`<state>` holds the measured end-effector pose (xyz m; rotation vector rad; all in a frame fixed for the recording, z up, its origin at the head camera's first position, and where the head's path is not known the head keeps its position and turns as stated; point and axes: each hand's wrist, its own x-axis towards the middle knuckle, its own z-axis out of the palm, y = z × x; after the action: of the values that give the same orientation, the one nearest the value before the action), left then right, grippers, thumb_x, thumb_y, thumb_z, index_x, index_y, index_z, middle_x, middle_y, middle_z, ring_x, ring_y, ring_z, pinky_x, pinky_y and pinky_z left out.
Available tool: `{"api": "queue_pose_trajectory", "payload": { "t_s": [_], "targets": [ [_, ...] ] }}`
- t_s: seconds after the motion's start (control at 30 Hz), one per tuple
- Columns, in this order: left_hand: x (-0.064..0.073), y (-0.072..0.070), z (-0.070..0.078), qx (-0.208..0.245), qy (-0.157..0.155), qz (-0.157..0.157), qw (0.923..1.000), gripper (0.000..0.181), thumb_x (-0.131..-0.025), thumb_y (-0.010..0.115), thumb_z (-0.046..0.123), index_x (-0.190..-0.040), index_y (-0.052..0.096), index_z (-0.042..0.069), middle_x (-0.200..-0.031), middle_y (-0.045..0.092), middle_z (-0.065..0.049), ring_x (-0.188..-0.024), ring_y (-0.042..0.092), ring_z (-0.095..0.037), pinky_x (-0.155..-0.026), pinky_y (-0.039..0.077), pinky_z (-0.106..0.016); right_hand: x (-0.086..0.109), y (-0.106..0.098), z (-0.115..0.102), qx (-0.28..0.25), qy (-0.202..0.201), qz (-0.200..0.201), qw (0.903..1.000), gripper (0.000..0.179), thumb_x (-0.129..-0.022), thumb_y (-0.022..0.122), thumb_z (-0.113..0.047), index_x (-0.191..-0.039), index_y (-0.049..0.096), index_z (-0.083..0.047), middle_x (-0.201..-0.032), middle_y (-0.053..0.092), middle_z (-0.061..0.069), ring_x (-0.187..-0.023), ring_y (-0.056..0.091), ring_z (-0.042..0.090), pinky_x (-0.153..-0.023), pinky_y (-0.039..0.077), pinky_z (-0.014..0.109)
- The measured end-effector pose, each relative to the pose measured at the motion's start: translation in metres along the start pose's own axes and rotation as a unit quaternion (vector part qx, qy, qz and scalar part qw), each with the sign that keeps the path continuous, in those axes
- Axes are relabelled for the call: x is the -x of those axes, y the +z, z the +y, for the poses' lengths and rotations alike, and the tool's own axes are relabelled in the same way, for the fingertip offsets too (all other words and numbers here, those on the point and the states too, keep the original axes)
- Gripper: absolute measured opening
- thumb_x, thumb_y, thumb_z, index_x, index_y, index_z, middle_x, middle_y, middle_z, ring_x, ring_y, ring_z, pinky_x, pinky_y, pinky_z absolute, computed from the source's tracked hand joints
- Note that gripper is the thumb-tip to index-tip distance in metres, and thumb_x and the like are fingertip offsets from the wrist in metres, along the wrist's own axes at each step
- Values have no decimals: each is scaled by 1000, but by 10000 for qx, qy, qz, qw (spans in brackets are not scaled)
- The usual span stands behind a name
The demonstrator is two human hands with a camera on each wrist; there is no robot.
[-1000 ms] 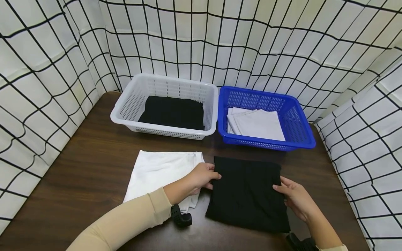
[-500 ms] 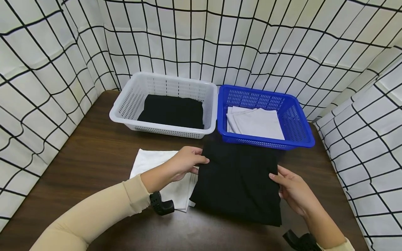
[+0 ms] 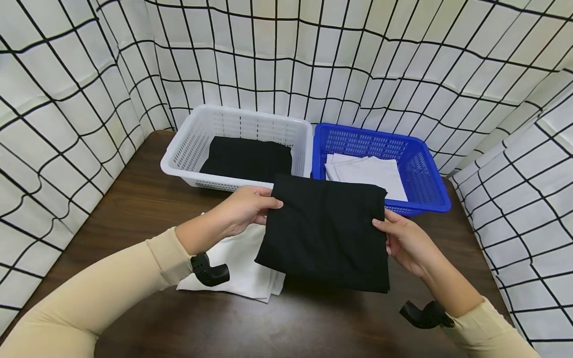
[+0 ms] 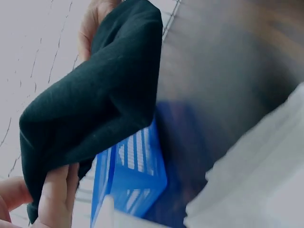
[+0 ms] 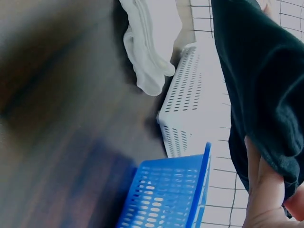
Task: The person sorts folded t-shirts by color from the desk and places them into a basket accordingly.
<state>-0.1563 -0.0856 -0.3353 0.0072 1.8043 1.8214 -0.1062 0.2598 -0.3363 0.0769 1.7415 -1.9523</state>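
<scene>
— Left hand [image 3: 243, 209]?
— Raised, forearm reaching in from lower left, beige sleeve, thumb on top, fingers pinching.
— Right hand [image 3: 403, 238]?
— Raised opposite, thumb on top, fingers curled beneath, pinching likewise.

folded black cloth [image 3: 324, 231], held flat above table

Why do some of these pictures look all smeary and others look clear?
Head view: sharp and evenly lit, black cloth crisp. Left wrist view: blue basket and table smeared by blur. Right wrist view: table blurry, white basket clearer.
</scene>
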Motion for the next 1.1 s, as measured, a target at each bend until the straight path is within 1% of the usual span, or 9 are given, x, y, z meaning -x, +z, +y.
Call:
{"api": "queue_pose_trajectory", "payload": {
  "t_s": [0.1, 0.17, 0.37, 0.47, 0.6, 0.7, 0.8, 0.93, 1.1],
  "targets": [
    [-2, -12, 7, 108, -45, 66, 9999, 36, -94, 61, 5, -127, 57, -10, -97, 73, -2, -83, 74, -12, -82, 62, -33, -11, 5, -9, -67, -52, -55, 9999, 48, -105, 51, -19, -150, 34, -14, -100, 74, -9, -77, 69, 3, -57, 52, 16],
    [-4, -20, 13, 217, -69, 108, 9997, 34, -94, 60, 4, -126, 56, -9, -94, 72, 1, -81, 73, -11, -80, 62, -32, -19, 10, -15, -108, -64, -106, 9999, 45, -105, 50, -19, -148, 36, -14, -99, 74, -8, -78, 69, 4, -61, 54, 17],
    [-6, -43, 30, 467, -123, 189, 9987, 20, -95, 59, 3, -114, 58, -3, -86, 73, 4, -78, 74, -10, -76, 62, -28, -38, 23, -36, -459, 50, -257, 9986, 55, -106, 47, -16, -155, 25, -12, -102, 74, -5, -81, 72, 8, -71, 60, 22],
    [-8, -52, 39, 591, -102, 153, 9981, 13, -96, 58, 2, -109, 58, 0, -85, 74, 3, -77, 74, -10, -75, 62, -27, -45, 28, -46, -581, 96, -242, 9980, 59, -105, 47, -15, -158, 22, -13, -103, 74, -5, -76, 72, 8, -68, 59, 21],
    [-11, -65, 50, 707, 8, 149, 9974, 6, -96, 59, 0, -99, 63, 2, -84, 75, 1, -76, 74, -11, -73, 62, -27, -56, 33, -56, -605, 82, -278, 9977, 57, -106, 46, -14, -158, 23, -14, -103, 73, -6, -72, 71, 9, -66, 59, 22],
    [-15, -73, 55, 760, 113, 185, 9969, 12, -95, 58, -1, -91, 68, 4, -83, 75, -1, -75, 75, -12, -71, 62, -27, -66, 36, -61, -603, 50, -346, 9976, 55, -106, 43, -13, -157, 24, -15, -104, 72, -5, -74, 72, 12, -69, 60, 24],
    [-19, -79, 59, 730, 166, 249, 9969, 16, -96, 58, -2, -87, 69, 6, -82, 75, -1, -73, 75, -13, -70, 62, -28, -75, 38, -64, -541, 45, -380, 9978, 55, -107, 41, -13, -158, 22, -15, -105, 72, -5, -72, 72, 13, -68, 60, 24],
    [-21, -86, 65, 649, 113, 357, 9972, 16, -96, 58, 0, -87, 69, 8, -79, 75, 0, -72, 74, -12, -69, 62, -27, -84, 40, -69, -442, 57, -384, 9983, 55, -107, 41, -15, -159, 22, -15, -106, 70, -6, -70, 71, 13, -69, 60, 23],
    [-24, -94, 76, 550, 29, 401, 9977, 18, -97, 58, 4, -84, 70, 9, -76, 75, 1, -69, 74, -11, -66, 61, -24, -93, 42, -79, -601, 112, -303, 9977, 59, -107, 43, -15, -160, 18, -19, -108, 70, -5, -75, 72, 15, -72, 61, 26]
  ]
}}
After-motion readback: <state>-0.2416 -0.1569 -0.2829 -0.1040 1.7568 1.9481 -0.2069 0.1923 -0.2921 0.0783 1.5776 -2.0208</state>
